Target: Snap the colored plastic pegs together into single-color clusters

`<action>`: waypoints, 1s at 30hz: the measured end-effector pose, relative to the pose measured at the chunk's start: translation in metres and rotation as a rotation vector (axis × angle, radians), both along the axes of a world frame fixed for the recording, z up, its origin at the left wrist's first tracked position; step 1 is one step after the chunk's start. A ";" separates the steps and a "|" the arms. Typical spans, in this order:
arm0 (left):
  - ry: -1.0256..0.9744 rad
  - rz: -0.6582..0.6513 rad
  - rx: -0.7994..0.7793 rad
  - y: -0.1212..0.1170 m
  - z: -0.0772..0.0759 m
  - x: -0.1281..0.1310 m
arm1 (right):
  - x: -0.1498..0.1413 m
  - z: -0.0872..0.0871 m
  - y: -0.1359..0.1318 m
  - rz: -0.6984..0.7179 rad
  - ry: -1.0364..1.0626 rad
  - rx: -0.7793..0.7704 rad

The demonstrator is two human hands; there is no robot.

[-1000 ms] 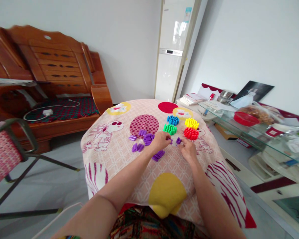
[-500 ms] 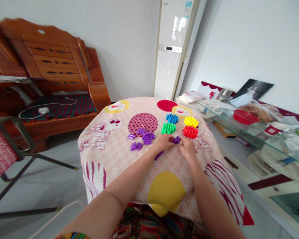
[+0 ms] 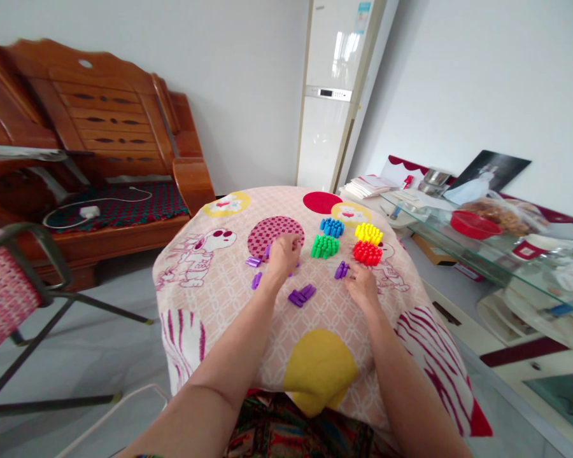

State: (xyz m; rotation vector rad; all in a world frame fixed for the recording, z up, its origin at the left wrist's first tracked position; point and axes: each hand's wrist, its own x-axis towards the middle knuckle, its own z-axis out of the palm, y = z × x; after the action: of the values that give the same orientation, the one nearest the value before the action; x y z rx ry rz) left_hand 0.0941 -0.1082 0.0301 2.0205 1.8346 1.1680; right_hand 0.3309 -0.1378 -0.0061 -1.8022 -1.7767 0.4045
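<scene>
On a cartoon-print cloth [image 3: 205, 286] lie loose purple pegs [image 3: 302, 295] and sorted clusters: blue pegs [image 3: 332, 227], green pegs [image 3: 324, 246], yellow pegs [image 3: 368, 233], red pegs [image 3: 367, 253]. My left hand [image 3: 283, 254] is curled over the purple pegs by the dark red circle, fingers closed; what they grip is hidden. My right hand [image 3: 361, 284] rests just below the red cluster, its fingertips at a small purple group [image 3: 341, 270] standing on the cloth.
A wooden bench [image 3: 95, 146] with a white charger stands at left, a metal chair [image 3: 14, 280] nearer. A white floor air conditioner [image 3: 332, 95] is behind the table. A glass-topped cabinet [image 3: 482, 248] with a red bowl and papers runs along the right.
My left hand left the small purple group by my right hand and moved left and away to the purple pegs near the dark red circle. My right hand stayed put.
</scene>
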 end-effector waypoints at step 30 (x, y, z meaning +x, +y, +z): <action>-0.003 -0.394 -0.202 0.010 -0.026 0.064 | -0.003 0.002 -0.002 -0.024 -0.024 0.036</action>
State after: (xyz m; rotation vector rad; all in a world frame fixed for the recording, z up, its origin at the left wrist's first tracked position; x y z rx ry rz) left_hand 0.1585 -0.0982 0.0040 2.1261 1.3965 0.8390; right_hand 0.3277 -0.1401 -0.0041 -1.8089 -1.7663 0.3407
